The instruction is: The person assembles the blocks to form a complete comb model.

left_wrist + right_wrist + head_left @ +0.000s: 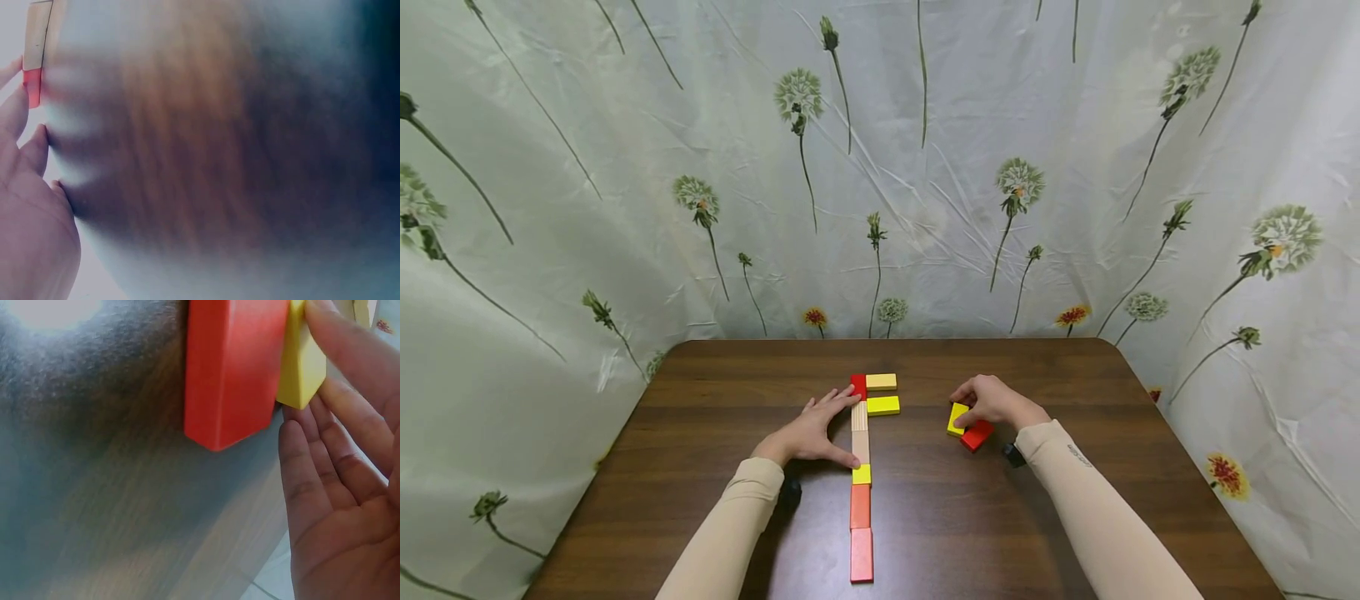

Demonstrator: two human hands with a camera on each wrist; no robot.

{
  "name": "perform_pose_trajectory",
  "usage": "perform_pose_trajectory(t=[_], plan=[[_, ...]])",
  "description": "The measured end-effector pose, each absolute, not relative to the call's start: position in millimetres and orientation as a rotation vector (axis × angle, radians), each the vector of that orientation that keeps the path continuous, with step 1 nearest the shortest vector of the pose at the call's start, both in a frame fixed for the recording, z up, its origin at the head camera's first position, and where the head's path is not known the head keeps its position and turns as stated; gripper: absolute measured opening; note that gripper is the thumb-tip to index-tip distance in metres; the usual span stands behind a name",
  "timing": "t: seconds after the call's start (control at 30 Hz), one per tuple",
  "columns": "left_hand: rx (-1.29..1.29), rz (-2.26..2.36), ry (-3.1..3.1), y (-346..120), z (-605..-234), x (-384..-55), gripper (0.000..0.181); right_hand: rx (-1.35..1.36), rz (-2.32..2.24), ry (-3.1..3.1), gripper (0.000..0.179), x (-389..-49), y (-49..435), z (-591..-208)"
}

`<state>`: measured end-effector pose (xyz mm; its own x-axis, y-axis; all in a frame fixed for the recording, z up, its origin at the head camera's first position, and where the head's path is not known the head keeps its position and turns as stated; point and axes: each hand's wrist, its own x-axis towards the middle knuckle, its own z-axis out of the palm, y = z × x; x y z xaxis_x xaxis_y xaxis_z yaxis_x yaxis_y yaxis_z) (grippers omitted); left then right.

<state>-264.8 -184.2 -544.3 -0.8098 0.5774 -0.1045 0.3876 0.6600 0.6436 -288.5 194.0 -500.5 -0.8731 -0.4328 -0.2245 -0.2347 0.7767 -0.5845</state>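
A column of wooden blocks runs down the table: a red block (pixel 859 385) at the far end, pale wood blocks (pixel 860 442), a small yellow block (pixel 861 475) and two orange-red blocks (pixel 861 507) nearer the front. Along its left side my left hand (pixel 808 432) is spread, a fingertip at the far red block and the thumb by the small yellow one. To the right, my right hand (pixel 996 402) pinches a yellow block (pixel 300 359) between thumb and fingers. Right beside that lies a separate red block (pixel 231 369).
Two blocks, a pale yellow one (pixel 881 382) and a bright yellow one (pixel 883 406), stick out rightward from the column's far end. Behind the brown table (pixel 737 367) hangs a dandelion-print curtain (pixel 925 208).
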Motion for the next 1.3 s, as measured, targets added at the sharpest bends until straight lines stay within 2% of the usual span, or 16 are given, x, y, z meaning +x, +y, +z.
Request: perform_pose_trajectory(t=[1.3], plan=[[0.778,0.916,2.570,-185.4,-544.4,-264.0,0.117,-0.288,-0.724,2.727,0.038,-286.1,175.5,-502.0]])
